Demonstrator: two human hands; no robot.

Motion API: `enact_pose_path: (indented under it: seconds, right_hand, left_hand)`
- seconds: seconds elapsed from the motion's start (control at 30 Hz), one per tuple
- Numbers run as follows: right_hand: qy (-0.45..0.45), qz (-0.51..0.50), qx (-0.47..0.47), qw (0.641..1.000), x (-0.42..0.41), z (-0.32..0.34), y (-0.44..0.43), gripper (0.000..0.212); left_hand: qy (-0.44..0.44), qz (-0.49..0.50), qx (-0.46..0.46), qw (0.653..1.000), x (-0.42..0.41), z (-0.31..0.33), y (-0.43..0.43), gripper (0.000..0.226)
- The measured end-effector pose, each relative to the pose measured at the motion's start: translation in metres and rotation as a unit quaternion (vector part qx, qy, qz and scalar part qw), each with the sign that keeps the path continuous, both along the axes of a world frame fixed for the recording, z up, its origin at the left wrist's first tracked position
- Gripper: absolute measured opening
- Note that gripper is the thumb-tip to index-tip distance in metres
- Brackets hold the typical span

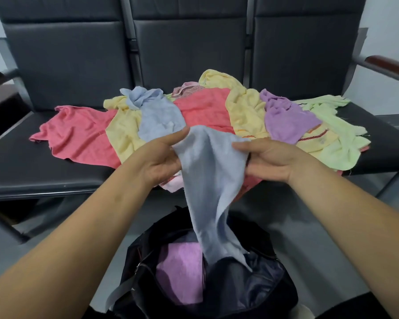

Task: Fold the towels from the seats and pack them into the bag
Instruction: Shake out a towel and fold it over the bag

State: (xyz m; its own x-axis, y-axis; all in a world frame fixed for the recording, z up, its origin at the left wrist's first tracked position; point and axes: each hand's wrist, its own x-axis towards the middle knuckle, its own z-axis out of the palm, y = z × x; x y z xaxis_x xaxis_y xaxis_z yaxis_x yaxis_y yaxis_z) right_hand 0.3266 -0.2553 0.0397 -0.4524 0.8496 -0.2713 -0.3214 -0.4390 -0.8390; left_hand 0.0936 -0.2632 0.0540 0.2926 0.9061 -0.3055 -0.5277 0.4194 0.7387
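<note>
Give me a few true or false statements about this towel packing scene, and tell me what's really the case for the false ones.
1. The pale blue cloth towel is held up off the seats. True.
2. That towel is neatly folded. False: it hangs loose and unfolded, with its lower end reaching down to the bag.
3. The black fabric bag is zipped shut. False: it is open, with a lilac towel inside.
4. A pile of coloured towels lies on the black padded seats. True.
5. The light green towel lies at the pile's left end. False: it is at the right end, and a coral red towel is at the left end.
</note>
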Motion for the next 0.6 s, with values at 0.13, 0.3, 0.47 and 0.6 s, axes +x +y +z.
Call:
enact_pose_path:
  seconds: [0.13,0.3,0.47,0.6]
  right_hand:
    - [-0.167,0.004,0.048,0.985,0.004,-0.001,0.0,0.029]
    - [-0.15,-0.017,0.049,0.987,0.01,0.004,0.0,0.047]
    - [-0.033,-0.074,-0.031,0.996,-0.002,0.007,0.0,0.024]
    - [0.049,-0.115,-0.048,0.991,0.0,0.013,0.002,0.024]
  left_hand:
    - [0.208,0.009,0.12,0.971,-0.014,-0.007,0.002,0.025]
    - [0.461,-0.019,0.192,0.866,-0.039,-0.012,0.004,0.017]
    - [0.289,-0.038,0.067,0.954,-0.028,-0.011,-0.002,0.021]
    - [0.144,-0.096,0.084,0.981,-0.022,-0.006,-0.005,0.03]
